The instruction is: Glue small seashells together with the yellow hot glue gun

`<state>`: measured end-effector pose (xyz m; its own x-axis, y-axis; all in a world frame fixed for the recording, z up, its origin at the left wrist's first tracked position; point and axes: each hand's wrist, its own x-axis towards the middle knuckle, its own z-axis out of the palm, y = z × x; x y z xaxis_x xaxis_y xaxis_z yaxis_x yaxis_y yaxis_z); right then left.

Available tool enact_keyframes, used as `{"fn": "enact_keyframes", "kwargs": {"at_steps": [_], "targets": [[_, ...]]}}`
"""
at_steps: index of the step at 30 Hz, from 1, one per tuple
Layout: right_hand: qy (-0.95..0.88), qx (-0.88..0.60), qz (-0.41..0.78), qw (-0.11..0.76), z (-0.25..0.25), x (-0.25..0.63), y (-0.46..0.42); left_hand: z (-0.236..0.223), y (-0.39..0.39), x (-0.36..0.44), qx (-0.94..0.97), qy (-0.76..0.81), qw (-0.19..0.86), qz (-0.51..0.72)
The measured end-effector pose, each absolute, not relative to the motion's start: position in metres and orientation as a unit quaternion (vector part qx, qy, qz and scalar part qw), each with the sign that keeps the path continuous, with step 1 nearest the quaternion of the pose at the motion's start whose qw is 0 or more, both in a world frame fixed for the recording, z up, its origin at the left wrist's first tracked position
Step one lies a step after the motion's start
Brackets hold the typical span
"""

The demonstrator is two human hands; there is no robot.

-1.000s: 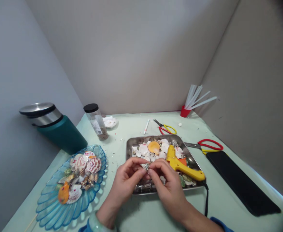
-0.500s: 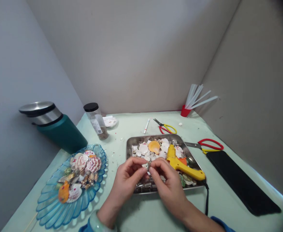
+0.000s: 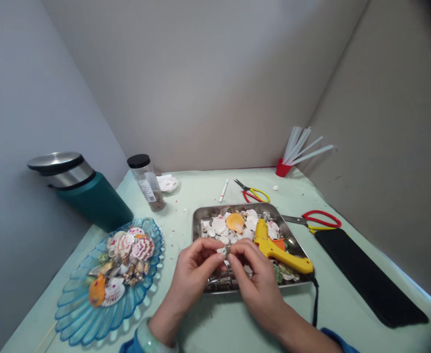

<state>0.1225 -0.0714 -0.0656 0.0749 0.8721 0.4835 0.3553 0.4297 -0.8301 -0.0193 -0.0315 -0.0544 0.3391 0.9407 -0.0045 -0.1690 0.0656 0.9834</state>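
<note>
Between the fingertips of both hands is a small greyish-white shell [image 3: 222, 251], partly covered by the fingers. My left hand [image 3: 193, 268] pinches it from the left, and my right hand [image 3: 255, 275] grips it from the right. Both hands are over the near side of a metal tray [image 3: 197, 214] full of shells. Among these lies a large orange-yellow scallop shell [image 3: 235, 222]. A yellow glue gun [image 3: 279, 252] rests across the tray's right side, its black cord hanging over the near right corner.
Left, a blue glass dish [image 3: 86, 323] carries decorated shells beside a teal bottle [image 3: 93, 201]. Behind are a black-lidded jar [image 3: 147, 181], a white marker [image 3: 223, 190] and small scissors [image 3: 252, 191]. Right are larger scissors [image 3: 320, 219], a black slab [image 3: 369, 279] and glue sticks [image 3: 299, 147] in a red cup [image 3: 283, 168].
Almost nothing differs. Both hands keep the small shell in the same place, and the view has shifted very slightly.
</note>
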Motion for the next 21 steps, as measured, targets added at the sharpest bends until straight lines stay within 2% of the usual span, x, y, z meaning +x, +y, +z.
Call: {"fn": "enact_keyframes", "kwargs": {"at_steps": [12, 21], "targets": [[-0.639, -0.483, 0.231, 0.552, -0.0658, 0.1217, -0.0714, -0.0542, -0.0316, -0.0190, 0.523, 0.372, 0.630, 0.437], [-0.581, -0.497, 0.330, 0.553, -0.0702, 0.1200, -0.0753, -0.0481, -0.0310, -0.0182, 0.505, 0.368, 0.649, 0.434]]}}
